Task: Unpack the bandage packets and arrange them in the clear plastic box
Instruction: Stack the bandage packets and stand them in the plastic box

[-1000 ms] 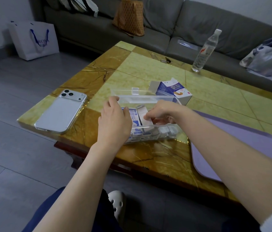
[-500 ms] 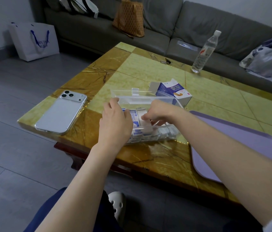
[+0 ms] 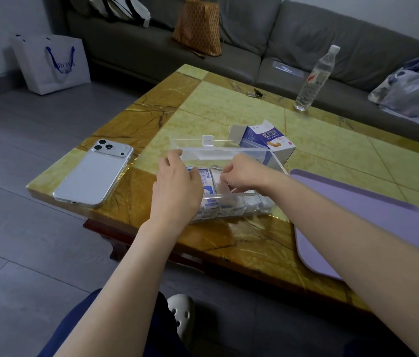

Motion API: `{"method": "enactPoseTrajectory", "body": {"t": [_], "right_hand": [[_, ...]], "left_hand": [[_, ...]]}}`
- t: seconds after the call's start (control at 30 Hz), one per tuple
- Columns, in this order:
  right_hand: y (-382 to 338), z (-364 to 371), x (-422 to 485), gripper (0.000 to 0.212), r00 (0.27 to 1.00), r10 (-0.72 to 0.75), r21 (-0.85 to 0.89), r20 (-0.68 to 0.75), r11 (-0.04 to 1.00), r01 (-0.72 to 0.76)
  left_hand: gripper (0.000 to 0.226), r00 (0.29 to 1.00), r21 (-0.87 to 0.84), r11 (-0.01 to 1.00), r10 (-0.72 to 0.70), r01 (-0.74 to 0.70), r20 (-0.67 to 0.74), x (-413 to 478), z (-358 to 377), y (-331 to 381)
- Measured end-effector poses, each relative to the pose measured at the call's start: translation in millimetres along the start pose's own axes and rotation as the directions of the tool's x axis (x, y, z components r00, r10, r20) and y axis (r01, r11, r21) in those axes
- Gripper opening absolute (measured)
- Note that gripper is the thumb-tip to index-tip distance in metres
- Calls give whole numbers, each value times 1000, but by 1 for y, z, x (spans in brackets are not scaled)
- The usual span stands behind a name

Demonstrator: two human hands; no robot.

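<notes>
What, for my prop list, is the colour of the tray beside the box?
The tray is plain pale purple, seen in the head view.

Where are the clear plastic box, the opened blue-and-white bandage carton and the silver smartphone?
clear plastic box (image 3: 216, 157), head view, on its bare far wall.
blue-and-white bandage carton (image 3: 267, 140), head view, on its printed top face.
silver smartphone (image 3: 92, 173), head view, on the middle of its back.

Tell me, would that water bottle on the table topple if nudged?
Probably: the water bottle stands upright, tall and narrow. Being round, it would likely roll afterwards. Clear thin plastic suggests lightness; fill level unclear.
</notes>
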State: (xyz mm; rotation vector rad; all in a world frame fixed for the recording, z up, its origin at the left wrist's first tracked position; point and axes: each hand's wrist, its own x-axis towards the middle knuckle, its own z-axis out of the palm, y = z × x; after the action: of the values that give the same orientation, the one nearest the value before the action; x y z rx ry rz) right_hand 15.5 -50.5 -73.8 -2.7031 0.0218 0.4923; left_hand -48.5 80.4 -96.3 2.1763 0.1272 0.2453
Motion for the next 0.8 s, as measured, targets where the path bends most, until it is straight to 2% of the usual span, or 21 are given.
{"method": "enactPoseTrajectory", "body": {"t": [0.23,0.33,0.4,0.47,0.6,0.7,0.8], "right_hand": [[5,-2,-4,39,997,-75,45,-26,996,76],[8,-7,-14,38,974,-120,117,-192,982,145],[15,-7,-24,31,919,-192,109,-344,964,242],[24,-5,-35,28,864,-270,74,-425,941,330],[41,4,-53,26,844,-391,51,-367,898,438],[50,10,-61,24,860,-441,20,-259,887,461],[53,12,-65,20,852,-471,0,-227,875,484]], "left_hand": [[45,1000,-17,1000,10,-11,-10,1,1,-1],[44,1000,-47,999,-8,7,-7,4,2,-3],[45,999,-85,995,-48,48,2,10,3,-5],[46,995,-135,986,-101,101,7,17,4,-9],[49,976,-277,936,-206,219,73,31,5,-11],[49,957,-360,887,-250,287,148,39,6,-13],[49,943,-452,828,-278,332,185,43,7,-14]]}}
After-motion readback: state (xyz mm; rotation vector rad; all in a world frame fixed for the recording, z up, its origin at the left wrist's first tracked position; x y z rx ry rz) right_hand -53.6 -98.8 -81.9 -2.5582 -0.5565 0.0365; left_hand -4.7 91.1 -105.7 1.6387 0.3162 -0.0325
